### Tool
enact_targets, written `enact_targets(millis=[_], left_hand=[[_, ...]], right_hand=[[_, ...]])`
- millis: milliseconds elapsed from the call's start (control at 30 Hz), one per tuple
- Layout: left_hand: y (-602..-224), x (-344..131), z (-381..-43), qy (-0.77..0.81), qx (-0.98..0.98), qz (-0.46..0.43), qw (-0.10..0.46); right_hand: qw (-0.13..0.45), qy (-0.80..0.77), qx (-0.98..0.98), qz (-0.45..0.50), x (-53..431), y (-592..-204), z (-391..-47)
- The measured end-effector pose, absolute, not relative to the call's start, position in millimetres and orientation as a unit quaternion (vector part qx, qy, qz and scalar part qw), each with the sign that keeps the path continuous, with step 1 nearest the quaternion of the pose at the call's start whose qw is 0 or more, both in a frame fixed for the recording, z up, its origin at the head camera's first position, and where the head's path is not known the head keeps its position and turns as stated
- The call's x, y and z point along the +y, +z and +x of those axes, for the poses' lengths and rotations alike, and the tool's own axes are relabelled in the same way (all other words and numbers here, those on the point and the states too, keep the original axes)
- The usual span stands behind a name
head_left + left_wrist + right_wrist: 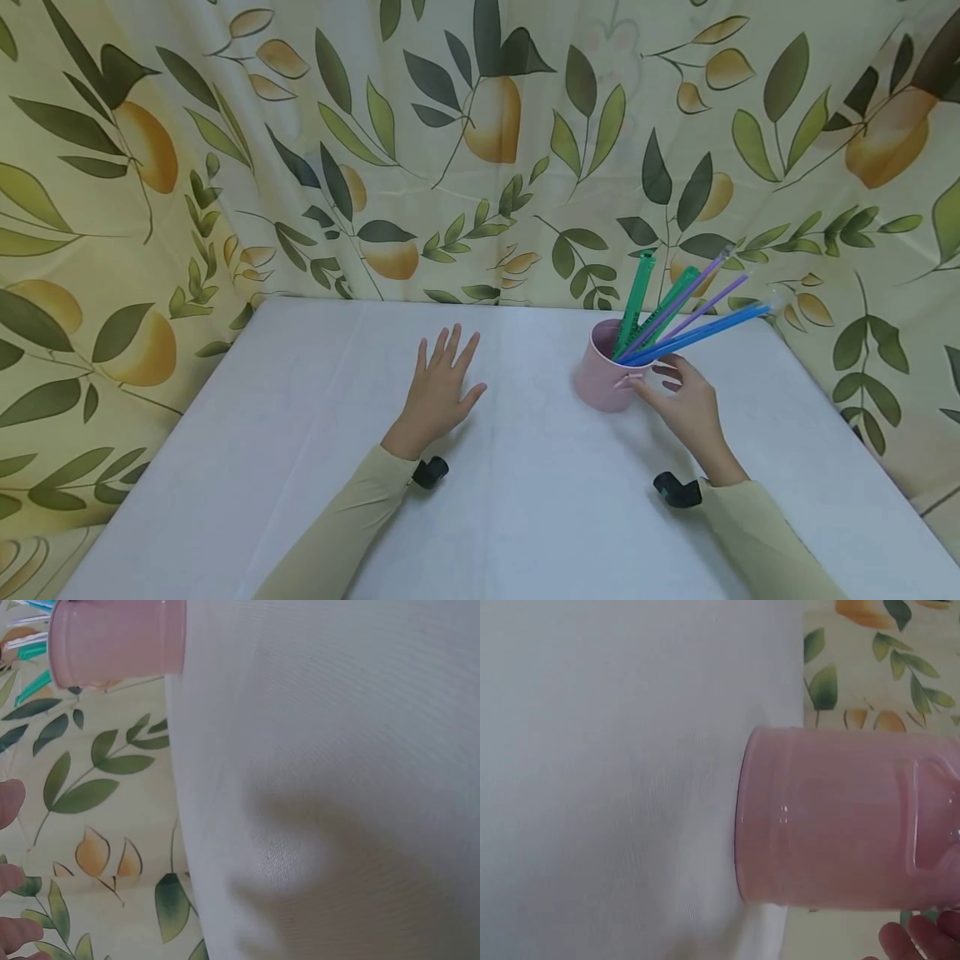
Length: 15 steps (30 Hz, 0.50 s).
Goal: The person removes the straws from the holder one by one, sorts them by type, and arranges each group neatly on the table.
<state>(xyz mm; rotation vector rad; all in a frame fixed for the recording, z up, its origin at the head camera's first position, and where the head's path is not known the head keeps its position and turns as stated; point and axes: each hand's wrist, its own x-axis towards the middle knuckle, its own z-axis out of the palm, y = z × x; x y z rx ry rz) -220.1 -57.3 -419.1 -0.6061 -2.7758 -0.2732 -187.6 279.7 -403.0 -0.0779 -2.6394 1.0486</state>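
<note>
A pink cup (600, 379) stands upright on the white table and fills much of the right wrist view (832, 817). Green strips with dark markings (637, 292), thin purple sticks (708, 300) and blue sticks (720, 323) lean out of it to the right. My right hand (690, 408) is beside the cup, its thumb at the small handle (624, 382) and its fingers bent loosely near the rim, with a gap between thumb and fingers. To the cup's left, my left hand (437, 396) hovers palm down over the table, fingers spread, holding nothing.
A white cloth covers the table (300, 500). Behind it hangs a curtain (450, 208) printed with leaves and fruit, close to the table's far edge. Black wrist cameras (678, 490) sit at both sleeve cuffs.
</note>
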Motion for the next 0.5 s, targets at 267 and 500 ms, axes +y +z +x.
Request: enact_targets(millis=[267, 500], left_hand=[[-420, -56, -219, -0.098, -0.963, -0.210, 0.136], [-421, -54, -218, -0.096, -0.963, -0.213, 0.132]], right_hand=[[0.154, 0.392, -0.905, -0.059, 268, -414, -194], [0.169, 0.400, -0.899, -0.063, 264, -417, -197]])
